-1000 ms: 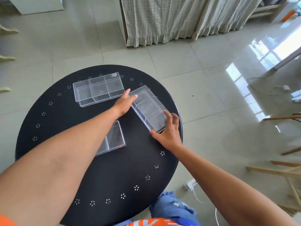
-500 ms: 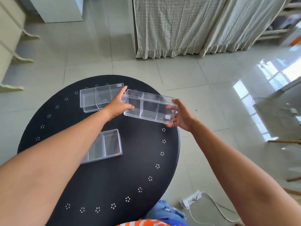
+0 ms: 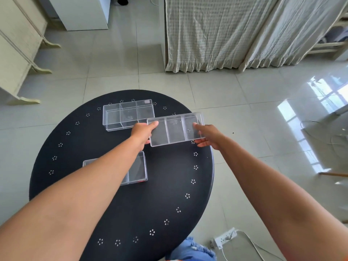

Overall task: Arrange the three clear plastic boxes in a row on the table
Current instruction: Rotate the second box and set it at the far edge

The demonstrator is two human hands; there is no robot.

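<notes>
1. Your left hand (image 3: 143,133) and right hand (image 3: 208,136) grip a three-compartment clear plastic box (image 3: 176,129) by its two short ends, fingers curled closed around the edges, thumbs on top.
2. The held box sits at about 2 o'clock over the round black table (image 3: 116,204); whether it touches the tabletop cannot be told.
3. A second clear divided box (image 3: 128,114) lies at 12 o'clock on the table, just beside the held box's left end, the two overlapping in this view.
4. A third clear box (image 3: 138,169) rests near the table's centre toward 9 o'clock, partly hidden beneath your left forearm.
5. A white power strip (image 3: 225,237) lies on the tiled floor at 5 o'clock.
</notes>
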